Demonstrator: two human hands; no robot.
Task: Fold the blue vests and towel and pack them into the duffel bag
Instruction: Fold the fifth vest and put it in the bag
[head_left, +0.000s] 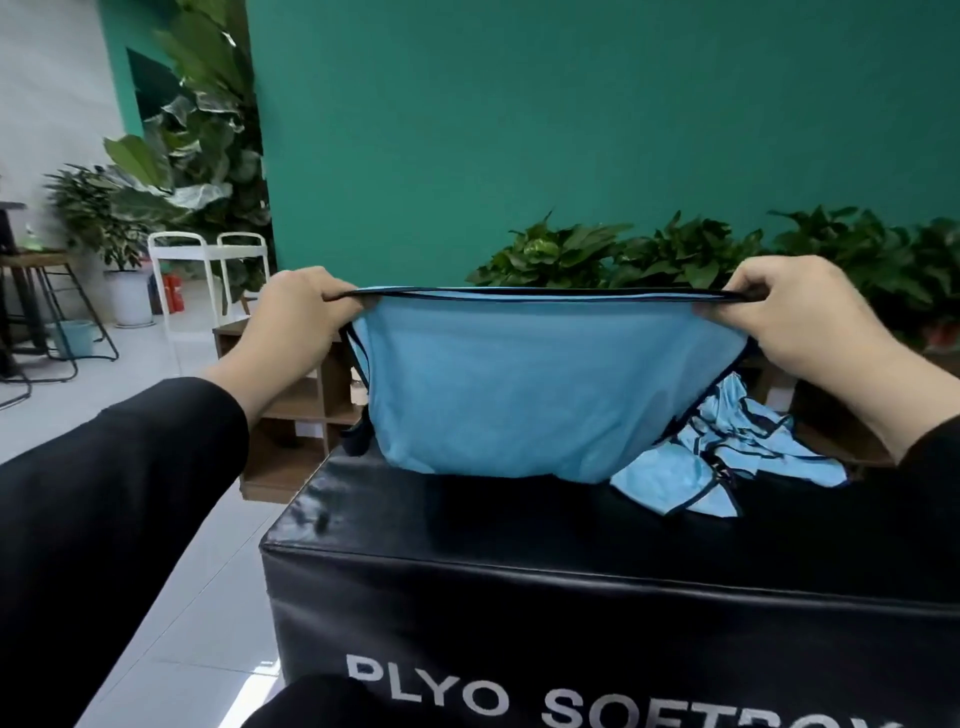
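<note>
Here, both hands pinch smooth light-blue vest (524, 384), dark-trimmed edge taut: left hand (301, 317), right hand (789, 317).

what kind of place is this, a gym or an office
Probably a gym or studio lounge: a black plyo soft box serves as the table, sports vests lie on it, and potted plants line a teal wall.

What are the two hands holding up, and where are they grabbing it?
A blue vest. The left hand and the right hand each pinch one end of its dark-trimmed top edge, stretching it above the black box.
</note>
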